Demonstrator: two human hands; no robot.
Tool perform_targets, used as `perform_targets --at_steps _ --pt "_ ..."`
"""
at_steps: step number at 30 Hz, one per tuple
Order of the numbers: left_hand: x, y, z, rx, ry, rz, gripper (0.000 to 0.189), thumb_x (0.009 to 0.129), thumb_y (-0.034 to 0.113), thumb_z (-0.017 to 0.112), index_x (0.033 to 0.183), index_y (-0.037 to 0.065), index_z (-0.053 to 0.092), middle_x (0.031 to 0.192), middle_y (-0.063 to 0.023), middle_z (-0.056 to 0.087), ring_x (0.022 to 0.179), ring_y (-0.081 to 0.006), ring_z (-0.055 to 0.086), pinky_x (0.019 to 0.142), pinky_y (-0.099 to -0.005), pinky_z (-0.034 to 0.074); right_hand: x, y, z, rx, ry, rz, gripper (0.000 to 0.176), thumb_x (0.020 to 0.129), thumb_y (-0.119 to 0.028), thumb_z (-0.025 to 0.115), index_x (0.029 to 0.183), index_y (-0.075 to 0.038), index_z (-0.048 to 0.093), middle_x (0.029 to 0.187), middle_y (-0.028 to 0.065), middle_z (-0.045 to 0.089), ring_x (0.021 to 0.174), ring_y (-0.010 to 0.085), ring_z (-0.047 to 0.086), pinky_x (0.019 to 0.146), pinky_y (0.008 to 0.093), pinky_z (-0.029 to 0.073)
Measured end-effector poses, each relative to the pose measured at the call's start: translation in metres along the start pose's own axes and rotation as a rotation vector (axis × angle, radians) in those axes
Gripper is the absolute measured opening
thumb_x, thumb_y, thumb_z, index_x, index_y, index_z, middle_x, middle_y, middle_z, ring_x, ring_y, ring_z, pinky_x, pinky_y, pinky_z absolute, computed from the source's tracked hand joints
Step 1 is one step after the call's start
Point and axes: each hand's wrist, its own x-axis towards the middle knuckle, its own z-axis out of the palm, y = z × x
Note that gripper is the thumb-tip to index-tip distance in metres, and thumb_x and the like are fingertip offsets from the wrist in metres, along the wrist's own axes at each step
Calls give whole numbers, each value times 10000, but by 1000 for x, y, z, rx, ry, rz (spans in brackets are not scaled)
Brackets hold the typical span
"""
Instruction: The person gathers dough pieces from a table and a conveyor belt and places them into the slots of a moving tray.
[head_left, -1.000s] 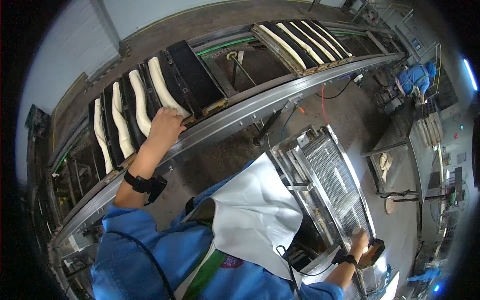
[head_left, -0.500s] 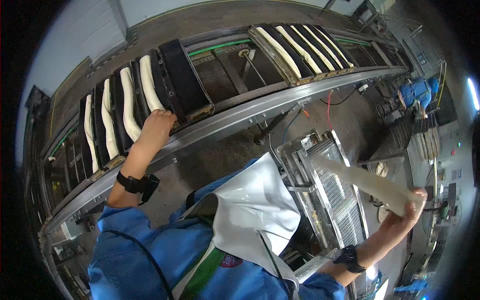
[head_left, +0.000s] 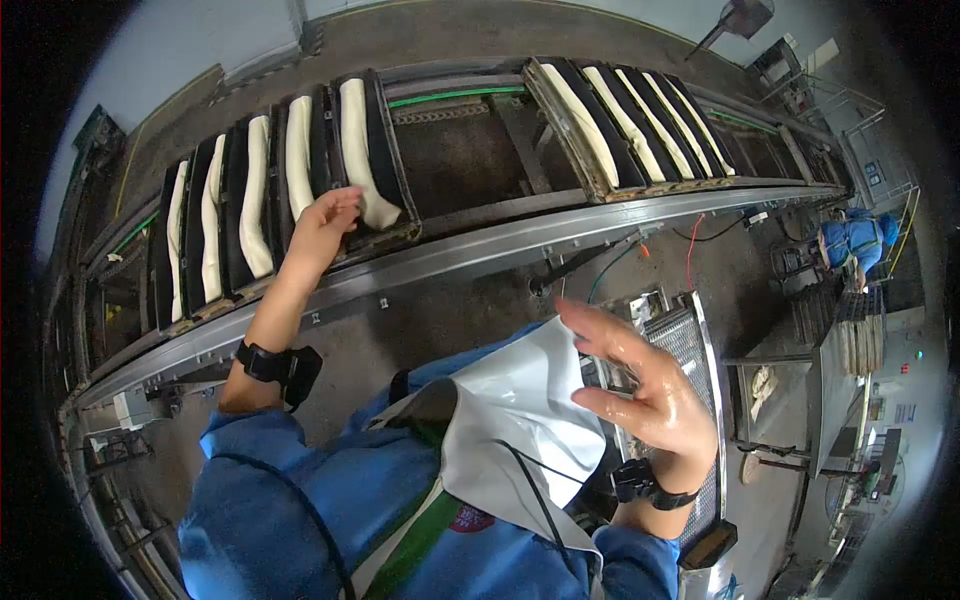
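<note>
Left hand [head_left: 325, 228] was up on the line, reaching across the curved steel conveyor rail [head_left: 520, 238] onto the black grooved baking tray [head_left: 322, 130]. There was the long pale dough strip [head_left: 356, 140], lying lengthwise in the tray's rightmost groove, with its rounded near end down by the tray's front edge. The left fingers [head_left: 343, 200] were loosely bent and slightly apart, with the tips against the strip's left flank just above that near end. They were not closed around it, and the dough lay to the right of the fingertips, flat in its groove.

Three more pale dough strips [head_left: 250, 190] sat in the grooves to the left, side by side. Further right along the line I had a second black tray [head_left: 570, 135], also carrying pale strips.

Right hand [head_left: 648, 395] was well apart from the dough, held in the air over the white plastic apron [head_left: 520, 410] and the perforated metal belt [head_left: 692, 335]. It was glossy and wet, the palm open, and its fingers [head_left: 600, 330] were spread and held nothing. A black wristband [head_left: 268, 362] sat on the left wrist. A co-worker in blue [head_left: 855, 240] stood far off on the right.
</note>
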Motion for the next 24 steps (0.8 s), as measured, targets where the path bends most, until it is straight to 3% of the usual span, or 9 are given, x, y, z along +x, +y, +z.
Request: perform_targets --at_steps 4,7,8,9,13,17,19,21,24 --pt "11 -3 38 -42 135 -100 413 966 133 518 1362 32 457 1298 -76 528 1201 -176 485 1035 -290 330 -53 50 -26 110 82 210 554 816 -22 662 1336 3 473 1361 148 501 1276 256 458 1048 380 372" --pt "24 -14 61 3 276 -39 466 930 130 554 1366 18 436 1164 -78 590 1079 -148 532 948 -241 375 -104 89 -39 241 284 353 501 851 -41 641 1323 9 481 1339 140 521 1253 241 476 1046 367 377" --pt "19 1 68 -58 213 -112 481 916 143 570 1370 50 444 1199 -104 575 1119 -164 516 954 -253 372 -126 106 -40 286 377 395 495 849 -51 647 1316 4 492 1342 137 520 1241 231 486 1040 367 385" --pt "20 8 77 115 235 8 488 902 127 579 1370 72 450 1234 -120 559 1157 -181 498 963 -272 370 -151 125 -40 327 491 440 490 846 -60 654 1308 0 502 1345 133 519 1230 222 495 1034 368 393" --pt "44 14 136 134 -40 335 442 892 -8 522 1330 18 466 1355 -135 478 1283 -234 432 1085 -332 296 -262 197 -27 272 1011 613 501 886 -160 641 1326 13 476 1346 158 509 1236 239 485 1033 359 385" --pt "48 37 213 16 -395 312 395 877 -44 514 1271 -4 510 1304 -116 530 1229 -194 472 1035 -311 351 -391 246 45 -283 1551 1215 582 900 -256 617 1352 50 414 1356 260 456 1278 350 430 1070 385 330" --pt "51 56 256 37 -618 232 367 877 -31 536 1243 -13 526 1274 -102 557 1197 -173 491 1007 -300 374 -469 273 106 -716 1538 1452 610 908 -304 587 1360 56 393 1369 309 407 1287 423 384 1087 445 299" --pt "59 80 329 257 -815 378 367 875 0 558 1242 0 532 1258 -127 567 1183 -213 517 1002 -319 385 -509 254 184 -760 1512 1821 672 910 -393 542 1369 65 366 1406 309 356 1322 423 327 1099 472 266" --pt "92 62 396 450 -1003 566 382 870 39 586 1247 9 533 1268 -155 559 1191 -269 516 1003 -356 389 -512 208 217 -562 1681 1963 707 903 -462 522 1416 -14 332 1484 215 290 1379 346 266 1100 521 237"
